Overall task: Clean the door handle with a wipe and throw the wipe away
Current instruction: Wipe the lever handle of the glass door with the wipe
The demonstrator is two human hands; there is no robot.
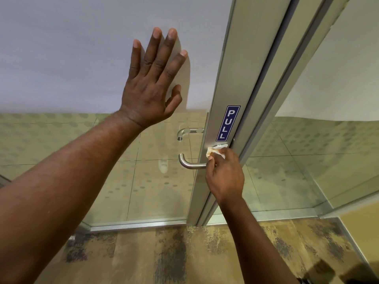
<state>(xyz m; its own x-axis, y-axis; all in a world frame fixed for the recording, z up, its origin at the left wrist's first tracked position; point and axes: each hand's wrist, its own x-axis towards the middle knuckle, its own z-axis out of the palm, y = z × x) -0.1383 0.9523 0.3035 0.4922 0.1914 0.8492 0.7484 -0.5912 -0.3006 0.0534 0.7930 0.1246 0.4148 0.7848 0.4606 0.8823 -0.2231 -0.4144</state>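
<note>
At centre frame, the right hand (224, 175) pinched the wipe (216, 151) against the door handle (189, 163) base; the left hand (150, 83), fingers spread, braced the glass door (82, 48). The door might swing if that brace slackened.

Bright, even indoor light fills the scene — the left hand (152, 83) throws a soft shadow to its right on the frosted glass (61, 48). Wide-angle distortion bends the door frame (242, 78) and floor lines toward the edges — focus stays fairly sharp, with mild reflections in the lower glass.
</note>
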